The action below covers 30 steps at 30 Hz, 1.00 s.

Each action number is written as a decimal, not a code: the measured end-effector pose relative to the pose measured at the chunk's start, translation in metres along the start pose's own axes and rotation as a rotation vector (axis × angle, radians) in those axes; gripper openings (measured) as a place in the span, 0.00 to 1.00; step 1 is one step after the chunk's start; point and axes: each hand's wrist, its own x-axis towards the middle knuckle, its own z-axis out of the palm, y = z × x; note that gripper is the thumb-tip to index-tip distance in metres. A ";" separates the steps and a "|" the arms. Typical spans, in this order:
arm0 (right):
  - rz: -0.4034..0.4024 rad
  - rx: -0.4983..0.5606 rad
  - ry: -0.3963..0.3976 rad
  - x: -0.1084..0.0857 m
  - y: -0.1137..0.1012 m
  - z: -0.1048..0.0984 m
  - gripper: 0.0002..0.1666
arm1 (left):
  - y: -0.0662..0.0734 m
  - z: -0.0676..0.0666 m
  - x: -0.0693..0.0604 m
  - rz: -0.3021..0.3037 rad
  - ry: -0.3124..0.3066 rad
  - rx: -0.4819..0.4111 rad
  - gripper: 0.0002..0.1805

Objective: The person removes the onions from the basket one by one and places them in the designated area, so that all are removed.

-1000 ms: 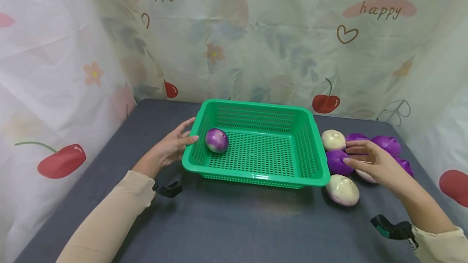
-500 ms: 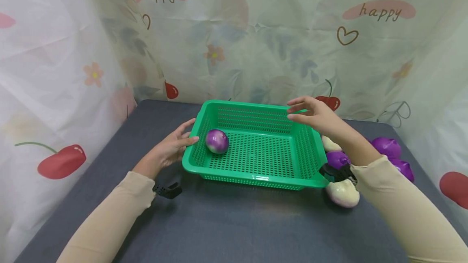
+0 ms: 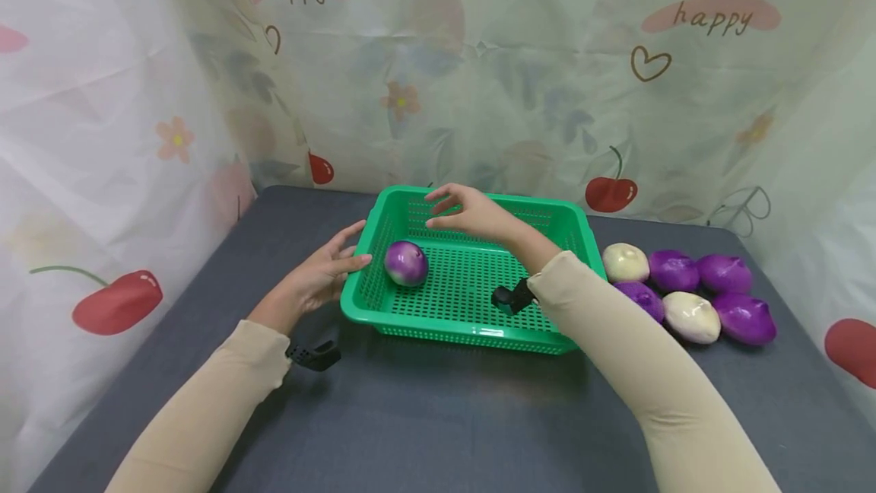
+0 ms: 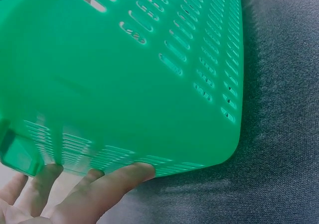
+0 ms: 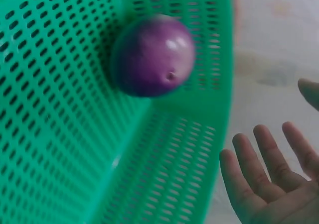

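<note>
A green plastic basket (image 3: 479,332) with slotted walls sits mid-table. My left hand (image 3: 311,276) holds its left side, thumb on the rim; in the left wrist view its fingers (image 4: 107,189) lie against the outer wall. One glossy purple-and-white, turnip-like vegetable (image 3: 407,263) rests inside at the left end. Over the far part of the basket hovers my right hand (image 3: 472,213), fingers loosely bent and holding nothing. The right wrist view shows that right hand (image 5: 274,184) apart from the turnip-like vegetable (image 5: 154,56) in the basket.
Several more turnip-like vegetables stand right of the basket, among them a whitish one (image 3: 691,318) and a purple one (image 3: 744,318). My right sleeve (image 3: 630,356) crosses the basket's right front corner. A printed curtain (image 3: 479,97) hangs behind the grey table (image 3: 411,417).
My right hand has moved left, from the vegetables on the right to over the basket, with nothing in it. My sleeve now hides the front whitish vegetable. The left hand has stayed put.
</note>
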 end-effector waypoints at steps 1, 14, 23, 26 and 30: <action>0.005 -0.004 -0.016 0.005 0.001 0.006 0.30 | 0.000 0.000 0.000 -0.001 -0.001 -0.006 0.42; 0.021 -0.121 -0.204 0.037 0.022 0.048 0.41 | -0.001 -0.001 0.000 -0.005 -0.012 -0.006 0.42; 0.050 -0.230 -0.304 0.039 0.025 0.058 0.50 | 0.000 -0.002 -0.001 -0.001 -0.019 0.001 0.42; 0.045 -0.246 -0.308 0.040 0.024 0.061 0.50 | 0.000 -0.003 -0.001 0.001 -0.021 0.006 0.42; 0.023 -0.287 -0.287 0.042 0.025 0.064 0.50 | -0.001 -0.002 0.000 0.003 -0.025 0.008 0.42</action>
